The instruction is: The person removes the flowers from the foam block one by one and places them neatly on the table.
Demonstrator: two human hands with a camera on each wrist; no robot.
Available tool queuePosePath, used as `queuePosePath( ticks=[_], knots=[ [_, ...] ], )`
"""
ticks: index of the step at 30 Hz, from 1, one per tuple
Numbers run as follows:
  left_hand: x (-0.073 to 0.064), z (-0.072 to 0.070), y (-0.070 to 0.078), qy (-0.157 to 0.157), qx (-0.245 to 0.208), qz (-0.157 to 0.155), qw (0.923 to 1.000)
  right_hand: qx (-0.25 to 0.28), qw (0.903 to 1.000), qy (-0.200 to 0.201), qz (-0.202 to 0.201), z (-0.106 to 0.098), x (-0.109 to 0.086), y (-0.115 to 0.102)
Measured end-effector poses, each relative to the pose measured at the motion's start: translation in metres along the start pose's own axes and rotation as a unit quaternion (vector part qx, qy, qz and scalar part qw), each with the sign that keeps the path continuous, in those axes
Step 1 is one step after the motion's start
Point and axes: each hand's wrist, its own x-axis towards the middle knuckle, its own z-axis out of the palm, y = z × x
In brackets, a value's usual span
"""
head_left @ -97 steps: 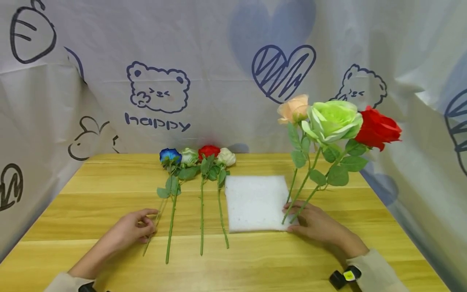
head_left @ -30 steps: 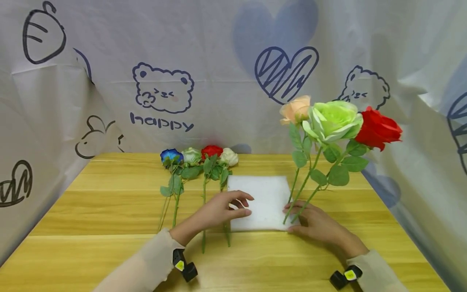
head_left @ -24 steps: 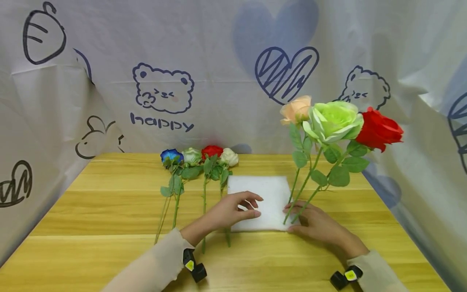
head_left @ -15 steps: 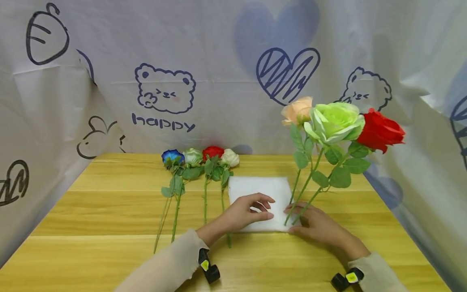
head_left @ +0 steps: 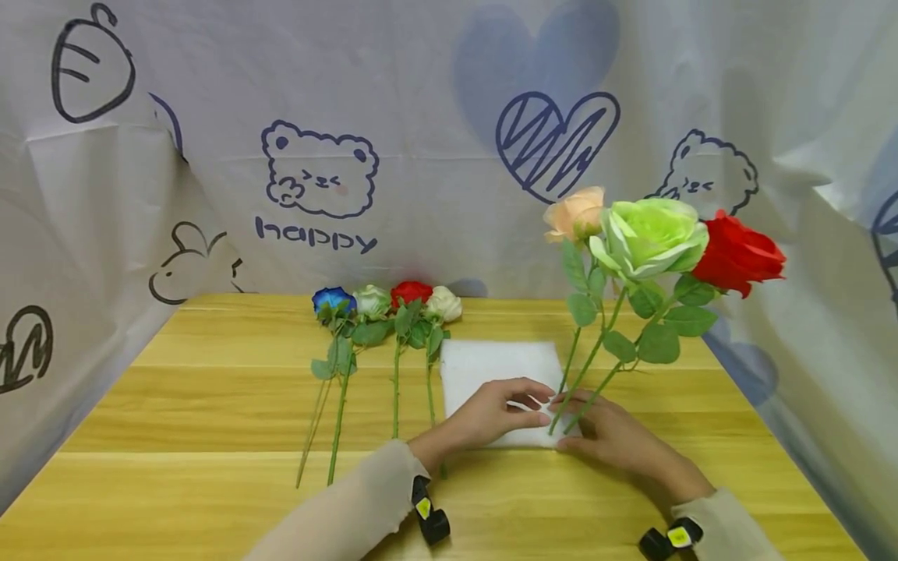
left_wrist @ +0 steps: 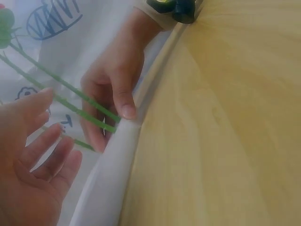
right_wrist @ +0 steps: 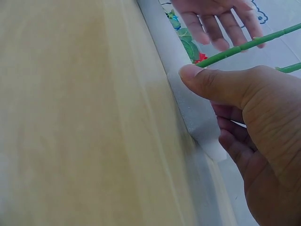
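A white foam block [head_left: 491, 360] lies on the table. Three artificial roses stand in its right side: a peach rose [head_left: 575, 213], a large light-green rose [head_left: 651, 238] and a red rose [head_left: 740, 253]. My right hand [head_left: 613, 432] grips the block's right edge, its thumb [right_wrist: 207, 82] at the front edge and the other fingers farther back, partly hidden. Over the block, my left hand [head_left: 494, 413] holds nothing. Its loosely bent fingers [left_wrist: 47, 160] are beside the stems; whether they touch one I cannot tell.
Left of the block several roses lie flat, heads toward the back: a blue rose [head_left: 333, 301], a pale-green rose [head_left: 372, 301], another red rose [head_left: 411, 292] and a white rose [head_left: 444, 304]. My left forearm crosses some stem ends. A drawn-on white curtain [head_left: 421, 195] hangs behind the table [head_left: 210, 405].
My left hand has let go of the leftmost lying stem and moved right, across the foam block to the standing stems. The right hand has stayed on the block.
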Motion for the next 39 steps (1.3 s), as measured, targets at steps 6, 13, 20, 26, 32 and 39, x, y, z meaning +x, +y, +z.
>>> queuePosePath(
  ticks=[6, 13, 20, 26, 32, 39],
  knots=[
    [0.006, 0.007, -0.003, -0.003, 0.015, 0.011, 0.9998, 0.001, 1.0, -0.005, 0.006, 0.001, 0.0, 0.0],
    [0.01, 0.016, -0.005, -0.001, 0.03, 0.013, 0.9995, -0.015, 0.9999, 0.006, 0.0, 0.0, -0.001, -0.002],
    [0.014, 0.022, -0.005, 0.004, 0.032, 0.011, 0.9994, -0.026, 0.9995, 0.012, -0.013, 0.001, -0.001, -0.001],
    [0.016, 0.027, -0.006, 0.009, 0.012, 0.001, 0.9999, -0.024, 0.9997, 0.003, 0.0, 0.0, -0.001, 0.0],
    [0.014, 0.029, -0.006, 0.024, 0.022, 0.004, 0.9995, -0.026, 0.9997, 0.0, 0.001, -0.002, -0.001, -0.002],
    [0.012, 0.033, -0.007, 0.059, 0.032, 0.054, 0.9963, -0.024, 0.9997, -0.007, -0.006, -0.001, 0.0, -0.002]
  ],
)
